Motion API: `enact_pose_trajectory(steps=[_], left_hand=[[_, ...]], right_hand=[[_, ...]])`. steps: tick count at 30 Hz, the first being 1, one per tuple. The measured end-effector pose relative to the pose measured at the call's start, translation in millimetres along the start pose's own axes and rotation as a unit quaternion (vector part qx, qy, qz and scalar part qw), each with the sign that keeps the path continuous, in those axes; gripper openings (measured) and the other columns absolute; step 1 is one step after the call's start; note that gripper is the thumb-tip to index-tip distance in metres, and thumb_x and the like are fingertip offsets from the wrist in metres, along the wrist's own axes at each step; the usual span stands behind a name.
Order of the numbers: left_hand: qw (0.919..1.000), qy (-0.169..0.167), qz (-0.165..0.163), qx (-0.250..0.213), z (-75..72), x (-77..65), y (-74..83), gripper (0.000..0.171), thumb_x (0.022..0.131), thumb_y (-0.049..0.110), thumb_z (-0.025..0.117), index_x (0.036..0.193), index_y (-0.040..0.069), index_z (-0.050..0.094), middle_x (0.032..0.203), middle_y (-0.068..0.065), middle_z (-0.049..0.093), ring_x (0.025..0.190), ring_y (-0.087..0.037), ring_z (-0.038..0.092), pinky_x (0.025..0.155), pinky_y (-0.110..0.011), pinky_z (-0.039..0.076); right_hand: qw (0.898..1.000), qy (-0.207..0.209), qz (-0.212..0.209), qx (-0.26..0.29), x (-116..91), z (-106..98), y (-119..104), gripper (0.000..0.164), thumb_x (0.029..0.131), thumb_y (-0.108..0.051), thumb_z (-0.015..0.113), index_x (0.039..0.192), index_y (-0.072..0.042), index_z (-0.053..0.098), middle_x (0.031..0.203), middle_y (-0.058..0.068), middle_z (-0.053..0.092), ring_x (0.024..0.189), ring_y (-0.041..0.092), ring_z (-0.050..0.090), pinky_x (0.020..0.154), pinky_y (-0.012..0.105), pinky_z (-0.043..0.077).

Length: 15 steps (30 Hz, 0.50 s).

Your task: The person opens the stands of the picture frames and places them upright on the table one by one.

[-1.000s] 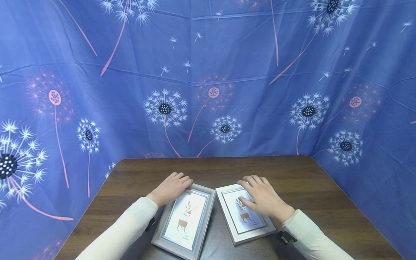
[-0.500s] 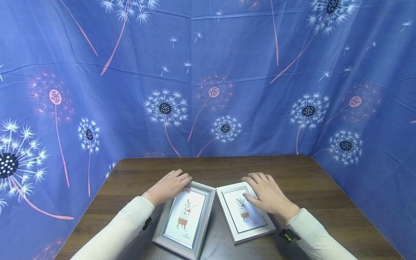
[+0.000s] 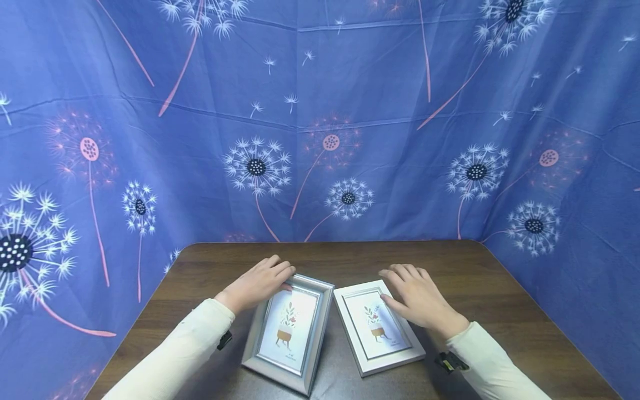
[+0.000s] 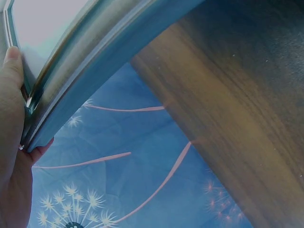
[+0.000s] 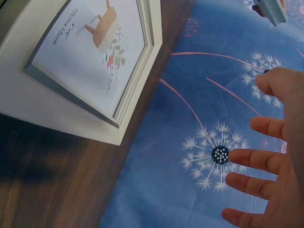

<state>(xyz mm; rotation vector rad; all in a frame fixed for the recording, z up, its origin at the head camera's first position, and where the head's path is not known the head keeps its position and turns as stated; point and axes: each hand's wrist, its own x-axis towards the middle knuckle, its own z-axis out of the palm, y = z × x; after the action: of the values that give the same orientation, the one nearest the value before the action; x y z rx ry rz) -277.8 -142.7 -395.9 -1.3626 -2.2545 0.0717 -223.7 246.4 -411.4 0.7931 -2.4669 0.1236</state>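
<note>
A silver picture frame [image 3: 316,339] with a plant print is gripped at its upper left corner by my left hand [image 3: 255,284]. In the left wrist view the thumb [image 4: 13,64] presses on the front of the frame, while the other fingers go behind it and are mostly hidden. The frame is tilted up in that view. To its right a white picture frame [image 3: 361,350] with a similar print lies face up on the table. My right hand [image 3: 422,300] hovers over that frame's right side. The right wrist view shows its fingers [image 5: 256,160] spread, apart from the frame and holding nothing.
Both frames are on a dark brown wooden table [image 3: 210,266]. A blue curtain [image 3: 400,183] with dandelion patterns hangs behind the table's far edge and along its sides. The upper corners of the two frames are close together.
My left hand has taken hold of the silver frame and its near end has shifted up and right. My right hand has drawn back to the right from the white frame, which stays put.
</note>
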Motion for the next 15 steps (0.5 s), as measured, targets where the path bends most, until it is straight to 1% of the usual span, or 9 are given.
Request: enact_pose_trajectory(steps=[6, 10, 15], left_hand=[[0.9995, 0.021, 0.022, 0.007, -7.5, 3.2, -1.0, 0.034, 0.095, 0.031, 0.062, 0.12, 0.007, 0.059, 0.106, -0.001, 0.06, 0.094, -0.02, 0.054, 0.082, -0.036, 0.047], [0.9987, 0.034, 0.038, 0.007, -11.4, 5.3, -2.9, 0.034, 0.093, 0.03, 0.064, 0.117, 0.007, 0.06, 0.105, -0.002, 0.06, 0.093, -0.021, 0.055, 0.08, -0.035, 0.048], [0.9982, 0.037, 0.047, 0.012, -14.1, 6.1, -5.2, 0.035, 0.091, 0.031, 0.066, 0.115, 0.006, 0.06, 0.102, -0.003, 0.058, 0.09, -0.021, 0.056, 0.078, -0.035, 0.048]], right_hand=[[1.0, 0.013, -0.001, -0.001, -1, -3, 4, 0.044, 0.087, -0.034, 0.069, 0.123, -0.009, 0.063, 0.118, 0.016, 0.061, 0.109, 0.037, 0.057, 0.084, 0.057, 0.044], [1.0, 0.014, 0.006, 0.0, -2, -4, 7, 0.044, 0.087, -0.034, 0.069, 0.124, -0.009, 0.062, 0.119, 0.015, 0.061, 0.109, 0.036, 0.057, 0.084, 0.057, 0.044], [1.0, 0.014, 0.014, 0.002, -3, -5, 10, 0.044, 0.088, -0.034, 0.068, 0.124, -0.009, 0.062, 0.12, 0.015, 0.061, 0.11, 0.036, 0.057, 0.084, 0.057, 0.043]])
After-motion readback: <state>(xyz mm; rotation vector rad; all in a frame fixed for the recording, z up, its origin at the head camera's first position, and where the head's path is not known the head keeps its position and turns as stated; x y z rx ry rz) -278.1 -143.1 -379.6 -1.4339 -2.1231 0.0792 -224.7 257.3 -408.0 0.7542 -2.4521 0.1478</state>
